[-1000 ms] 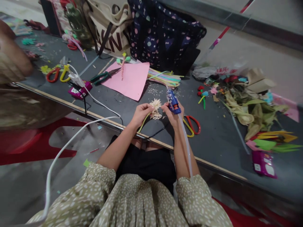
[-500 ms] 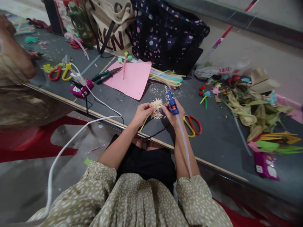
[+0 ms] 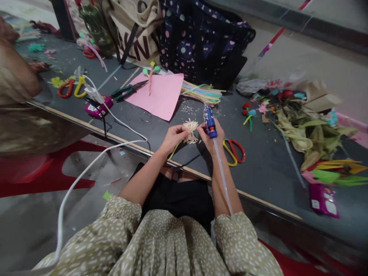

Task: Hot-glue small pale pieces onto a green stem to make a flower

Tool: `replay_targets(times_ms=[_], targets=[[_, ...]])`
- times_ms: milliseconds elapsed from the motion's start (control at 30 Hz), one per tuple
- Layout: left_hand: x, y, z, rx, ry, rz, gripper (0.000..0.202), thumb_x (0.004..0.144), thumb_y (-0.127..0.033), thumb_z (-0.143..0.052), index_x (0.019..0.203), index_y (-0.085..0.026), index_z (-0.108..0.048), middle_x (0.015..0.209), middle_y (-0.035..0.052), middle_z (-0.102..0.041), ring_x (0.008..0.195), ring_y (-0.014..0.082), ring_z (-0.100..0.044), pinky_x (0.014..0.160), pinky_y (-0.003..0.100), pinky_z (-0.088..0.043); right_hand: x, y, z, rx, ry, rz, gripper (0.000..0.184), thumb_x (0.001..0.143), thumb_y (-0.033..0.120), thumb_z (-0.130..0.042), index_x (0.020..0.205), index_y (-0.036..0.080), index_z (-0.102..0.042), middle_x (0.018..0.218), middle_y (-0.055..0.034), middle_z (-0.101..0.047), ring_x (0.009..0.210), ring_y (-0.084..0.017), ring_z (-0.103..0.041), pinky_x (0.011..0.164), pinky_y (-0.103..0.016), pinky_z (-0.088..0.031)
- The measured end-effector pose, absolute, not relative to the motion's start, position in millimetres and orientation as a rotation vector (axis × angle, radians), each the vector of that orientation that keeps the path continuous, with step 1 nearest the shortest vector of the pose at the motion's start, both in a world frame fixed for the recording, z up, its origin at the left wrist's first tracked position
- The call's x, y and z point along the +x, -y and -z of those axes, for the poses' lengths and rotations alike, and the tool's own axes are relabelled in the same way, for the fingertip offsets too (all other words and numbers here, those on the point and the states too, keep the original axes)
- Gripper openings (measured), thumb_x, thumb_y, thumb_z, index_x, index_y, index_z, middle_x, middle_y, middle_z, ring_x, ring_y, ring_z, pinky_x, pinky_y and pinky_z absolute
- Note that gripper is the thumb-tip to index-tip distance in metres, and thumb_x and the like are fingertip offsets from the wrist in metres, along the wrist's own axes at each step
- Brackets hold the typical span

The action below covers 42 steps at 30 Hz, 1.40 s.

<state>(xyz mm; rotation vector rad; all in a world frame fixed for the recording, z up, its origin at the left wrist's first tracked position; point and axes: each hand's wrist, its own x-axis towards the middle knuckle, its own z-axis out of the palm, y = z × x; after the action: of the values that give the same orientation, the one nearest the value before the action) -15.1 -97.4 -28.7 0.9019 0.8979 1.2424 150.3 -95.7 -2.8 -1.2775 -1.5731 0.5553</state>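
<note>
My left hand point(image 3: 174, 138) pinches a small cream straw flower point(image 3: 191, 127) with a yellow-green stem, just above the dark table point(image 3: 258, 168). My right hand point(image 3: 211, 142) grips a blue glue gun point(image 3: 210, 122), its nozzle pointing away from me beside the flower. A clear glue stick point(image 3: 222, 172) trails from the gun back along my right forearm. Both hands are closed and almost touch each other.
Red-and-yellow scissors point(image 3: 233, 151) lie right of my hands. A pink paper sheet point(image 3: 159, 94), green pliers point(image 3: 127, 91), coloured strips point(image 3: 202, 93) and bags point(image 3: 201, 42) sit behind. Dried husks point(image 3: 304, 134) pile at right. Another person's arm point(image 3: 14, 73) is far left. A white cable point(image 3: 86, 172) crosses the table edge.
The glue gun has tilted a little more upright and shifted slightly away from me. The flower has turned a little in my left hand.
</note>
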Motion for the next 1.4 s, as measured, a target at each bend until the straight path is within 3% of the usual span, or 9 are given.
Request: replay_targets(times_ms=[1400], targets=[[-16.7, 98.5, 32.2, 0.964, -0.898, -1.197, 0.03, 0.065, -0.038, -0.084, 0.068, -0.012, -0.069, 0.06, 0.0008, -0.062, 0.053, 0.0074, -0.051, 0.055, 0.022, -0.04, 152.9, 95.7, 7.8, -1.284, 1.704, -0.455, 0.018, 0.084, 0.041, -0.064, 0.088, 0.026, -0.054, 0.077, 0.0028, -0.06, 0.072, -0.015, -0.06, 0.067, -0.029, -0.049]])
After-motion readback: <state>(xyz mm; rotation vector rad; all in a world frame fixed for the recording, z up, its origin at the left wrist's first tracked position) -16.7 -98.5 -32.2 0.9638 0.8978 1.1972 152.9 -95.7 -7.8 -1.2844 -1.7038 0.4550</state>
